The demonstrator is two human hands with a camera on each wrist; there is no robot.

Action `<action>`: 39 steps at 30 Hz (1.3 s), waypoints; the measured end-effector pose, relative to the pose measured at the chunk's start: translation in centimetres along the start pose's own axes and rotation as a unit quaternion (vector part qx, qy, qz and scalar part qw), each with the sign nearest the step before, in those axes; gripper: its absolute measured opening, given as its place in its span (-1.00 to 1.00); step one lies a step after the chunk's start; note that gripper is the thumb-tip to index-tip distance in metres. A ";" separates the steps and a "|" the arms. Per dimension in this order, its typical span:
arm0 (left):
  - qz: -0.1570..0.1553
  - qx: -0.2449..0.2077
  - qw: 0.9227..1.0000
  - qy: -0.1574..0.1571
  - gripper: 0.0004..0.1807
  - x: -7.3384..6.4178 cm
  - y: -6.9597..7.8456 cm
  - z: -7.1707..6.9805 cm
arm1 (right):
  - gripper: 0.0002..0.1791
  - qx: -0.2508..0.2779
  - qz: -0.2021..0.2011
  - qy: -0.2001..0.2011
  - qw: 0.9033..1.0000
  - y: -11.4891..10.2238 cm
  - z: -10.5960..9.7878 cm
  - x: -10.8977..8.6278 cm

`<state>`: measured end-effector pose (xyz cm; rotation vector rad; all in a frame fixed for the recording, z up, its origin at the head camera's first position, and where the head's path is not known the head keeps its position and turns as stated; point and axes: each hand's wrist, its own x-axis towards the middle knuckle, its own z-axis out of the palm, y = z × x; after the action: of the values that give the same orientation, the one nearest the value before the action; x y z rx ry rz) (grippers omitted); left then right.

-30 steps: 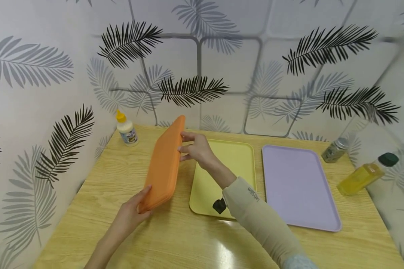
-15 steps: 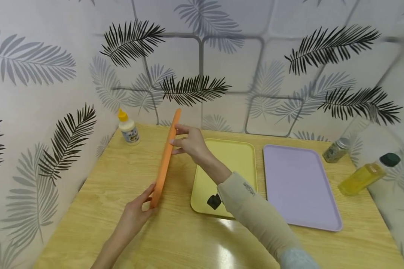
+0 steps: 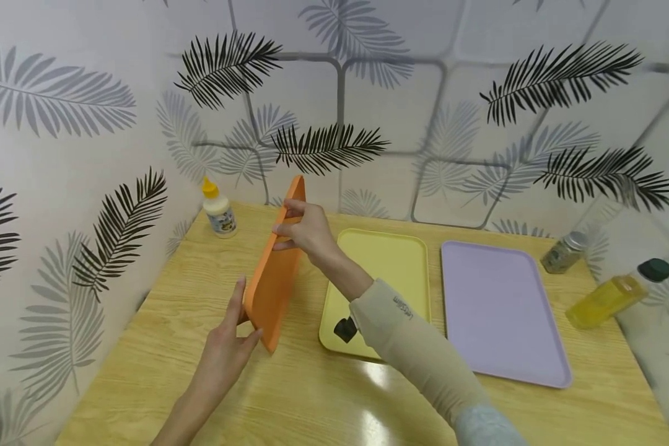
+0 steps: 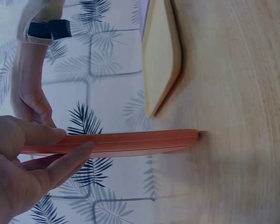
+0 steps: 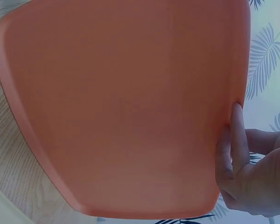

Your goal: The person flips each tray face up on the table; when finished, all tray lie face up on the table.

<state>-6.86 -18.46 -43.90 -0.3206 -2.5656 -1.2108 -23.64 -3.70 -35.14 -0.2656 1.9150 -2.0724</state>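
Observation:
An orange tray [image 3: 274, 282] stands tilted up on edge above the left part of the table, and both hands hold it. My left hand [image 3: 223, 353] grips the near end, with the thumb on one side and fingers on the other, as the left wrist view shows around the tray [image 4: 144, 141]. My right hand [image 3: 309, 232] pinches the upper edge toward the far end. The right wrist view is filled by a broad face of the tray [image 5: 126, 112], with the right hand [image 5: 252, 172] at its edge. In the left wrist view its lower edge looks close to the tabletop; contact is unclear.
A yellow tray [image 3: 381, 263] lies under the right forearm, beside a lilac tray [image 3: 498, 310]. A yellow-capped glue bottle [image 3: 220, 215] stands back left. On the right are a small jar [image 3: 564, 253] and a bottle of yellow liquid [image 3: 607, 301]. A patterned wall [image 3: 379, 192] bounds the back.
Both hands have turned the orange tray: its left face showed first, then it was nearly edge-on, and now its right face shows. The right hand has shifted slightly left and away.

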 end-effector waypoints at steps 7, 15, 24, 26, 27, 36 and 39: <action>0.009 -0.001 1.000 0.026 0.09 0.2 1.3 -0.6 | -0.30 0.000 -0.002 0.019 1.000 0.2 0.9 0.3; 0.033 0.012 0.996 0.086 -0.19 0.9 2.1 -1.1 | -0.35 0.004 -0.013 0.014 1.000 0.4 0.8 0.4; 0.008 0.035 0.989 0.144 -0.34 0.5 1.8 -1.2 | -0.29 -0.227 0.073 -0.017 0.971 7.9 -2.2 -0.6; 0.003 0.024 0.988 0.156 -0.35 0.4 1.5 -1.3 | -0.27 -0.260 0.093 -0.022 0.961 9.5 -2.6 -0.8; 0.005 0.020 0.987 0.160 -0.36 0.4 1.3 -1.3 | -0.26 -0.263 0.100 -0.023 0.959 10.1 -2.7 -0.9; -0.108 -0.088 0.978 0.156 -0.48 0.5 -0.5 -2.4 | -0.27 -0.249 0.115 -0.009 0.962 12.9 -3.1 -1.2; -0.172 -0.147 0.963 0.142 -0.49 0.6 -1.1 -3.3 | -0.32 -0.252 0.107 -0.003 0.962 13.1 -3.2 -1.3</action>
<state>-7.29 -21.66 -42.47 0.2409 -2.2494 -1.6312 -22.22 -1.08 -48.31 -0.1646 2.3259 -1.4243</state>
